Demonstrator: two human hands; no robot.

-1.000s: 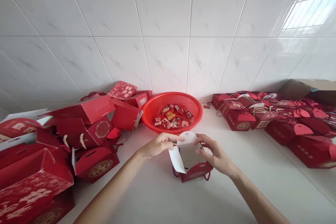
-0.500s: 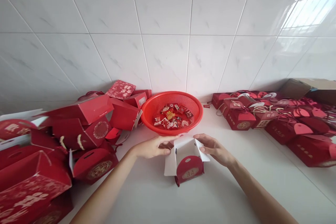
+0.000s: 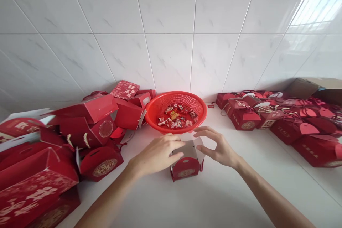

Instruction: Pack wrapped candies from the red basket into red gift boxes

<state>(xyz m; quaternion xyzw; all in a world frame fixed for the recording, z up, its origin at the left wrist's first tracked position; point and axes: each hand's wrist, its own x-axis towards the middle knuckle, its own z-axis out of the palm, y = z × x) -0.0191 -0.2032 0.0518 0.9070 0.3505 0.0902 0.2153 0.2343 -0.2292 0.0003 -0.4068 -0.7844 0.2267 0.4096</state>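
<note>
A small red box [image 3: 186,168] with a white inside stands on the white surface in the middle, its top open. My left hand [image 3: 160,153] lies over the box's left side, fingers apart, hiding the left flap. At the right flap is my right hand [image 3: 217,148], its thumb and fingers spread around the flap's edge; whether it touches is hard to tell. Just behind the box sits a red plastic basket [image 3: 153,117] with small wrapped packets [image 3: 174,115] in it.
Red boxes [image 3: 88,108], several of them open, are piled at the left. Closed red boxes with cords [image 3: 244,115] stand in rows at the right, a brown carton [image 3: 301,88] behind them. A tiled wall [image 3: 171,60] rises behind.
The box has shifted slightly left, and its left flap is now covered. My left hand has moved in over that side. My right hand's fingers have spread.
</note>
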